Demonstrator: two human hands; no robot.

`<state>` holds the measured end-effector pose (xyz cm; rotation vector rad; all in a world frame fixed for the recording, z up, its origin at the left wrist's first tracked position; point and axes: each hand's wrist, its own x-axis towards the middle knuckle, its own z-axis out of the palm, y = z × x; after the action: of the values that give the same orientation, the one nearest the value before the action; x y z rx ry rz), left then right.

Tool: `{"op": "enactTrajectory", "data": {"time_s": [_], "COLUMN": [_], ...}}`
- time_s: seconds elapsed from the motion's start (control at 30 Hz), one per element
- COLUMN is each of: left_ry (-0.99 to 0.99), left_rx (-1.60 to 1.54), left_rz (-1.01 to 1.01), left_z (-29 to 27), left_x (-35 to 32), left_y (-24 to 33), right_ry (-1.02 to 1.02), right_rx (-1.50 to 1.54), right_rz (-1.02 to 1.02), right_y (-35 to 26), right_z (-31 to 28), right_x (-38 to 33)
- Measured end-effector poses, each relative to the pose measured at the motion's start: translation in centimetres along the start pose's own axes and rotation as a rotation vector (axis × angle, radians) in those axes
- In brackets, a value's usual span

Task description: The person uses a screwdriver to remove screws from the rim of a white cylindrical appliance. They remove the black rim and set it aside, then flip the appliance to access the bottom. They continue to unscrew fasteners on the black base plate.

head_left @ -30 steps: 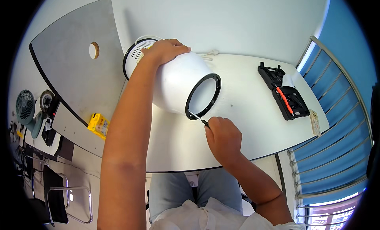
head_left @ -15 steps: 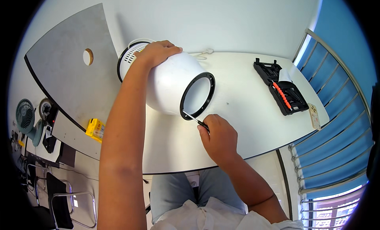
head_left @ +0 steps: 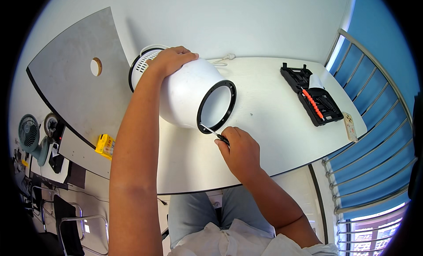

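Observation:
A white barrel-shaped appliance (head_left: 183, 95) lies on its side on the table, with a slotted grille at its far-left end and a black ring (head_left: 201, 107) with small holes around its open near-right end. My left hand (head_left: 172, 62) is closed over the appliance's upper side near the grille, holding it. A screwdriver (head_left: 214, 132) with a bright shaft and dark handle is in my closed right hand (head_left: 240, 151). Its tip meets the lower part of the black ring; my fingers cover most of the handle, and the screw itself is too small to make out.
On the right of the white table (head_left: 264, 145) lie an open black tool case (head_left: 315, 101) with an orange flexible shaft (head_left: 313, 105) and a pale remote control (head_left: 350, 127). A plug (head_left: 230, 56) rests behind the appliance. Left are a yellow box (head_left: 105, 146) and a grey panel (head_left: 72, 75).
The view has shifted slightly, moving everything a little in the picture. Both hands keep their holds, and the screwdriver tip stays at the same part of the ring.

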<state>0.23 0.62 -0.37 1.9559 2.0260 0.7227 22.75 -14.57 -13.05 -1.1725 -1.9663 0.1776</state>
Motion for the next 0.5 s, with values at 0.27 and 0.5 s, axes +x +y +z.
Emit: {"op": "enactTrajectory", "data": {"time_s": [0.27, 0.5], "left_ry": [-0.014, -0.031], "left_rx": [0.001, -0.009], "left_rz": [-0.01, -0.014], "left_z": [0.3, 0.2], "left_x": [0.6, 0.5], "left_y": [-0.8, -0.7], "right_ry": [0.115, -0.206], "right_rx": [-0.139, 0.594], "right_rz": [-0.074, 0.314], "right_y": [0.4, 0.1], "right_z": [0.7, 0.1], "right_x": [0.7, 2.1]}}
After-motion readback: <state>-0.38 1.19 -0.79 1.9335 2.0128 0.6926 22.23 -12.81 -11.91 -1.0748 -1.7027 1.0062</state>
